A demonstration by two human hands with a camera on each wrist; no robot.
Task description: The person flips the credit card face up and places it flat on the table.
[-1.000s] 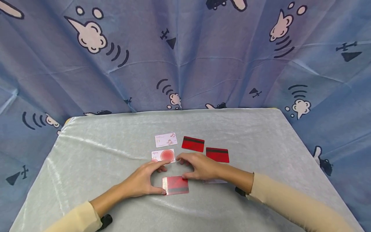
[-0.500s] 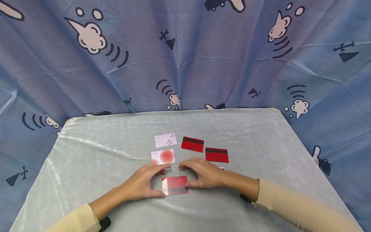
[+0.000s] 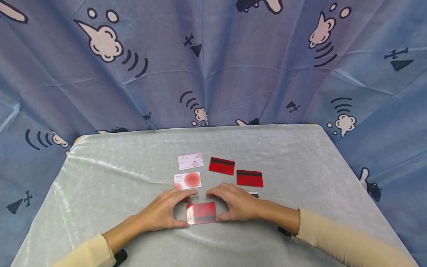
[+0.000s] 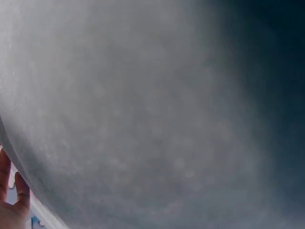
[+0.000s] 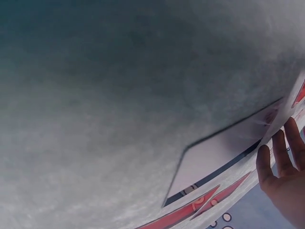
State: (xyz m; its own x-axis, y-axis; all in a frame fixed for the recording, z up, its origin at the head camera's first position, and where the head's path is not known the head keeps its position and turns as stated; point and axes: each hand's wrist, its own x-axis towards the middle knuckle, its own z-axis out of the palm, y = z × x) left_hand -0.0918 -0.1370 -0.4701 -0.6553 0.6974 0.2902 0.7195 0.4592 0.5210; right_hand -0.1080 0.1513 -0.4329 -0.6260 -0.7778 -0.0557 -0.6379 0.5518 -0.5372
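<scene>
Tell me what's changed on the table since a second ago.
The right hand drew back toward the body, its thumb going from the far right corner of the near red card to its near right corner, uncovering the far corner of a white card. The left hand, near red card and four farther cards look unmoved.

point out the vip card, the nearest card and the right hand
VIP card (image 3: 190,161): head view, middle of its face
Nearest card (image 3: 204,211): head view, red area above its stripe
Right hand (image 3: 238,203): head view, its back
</scene>
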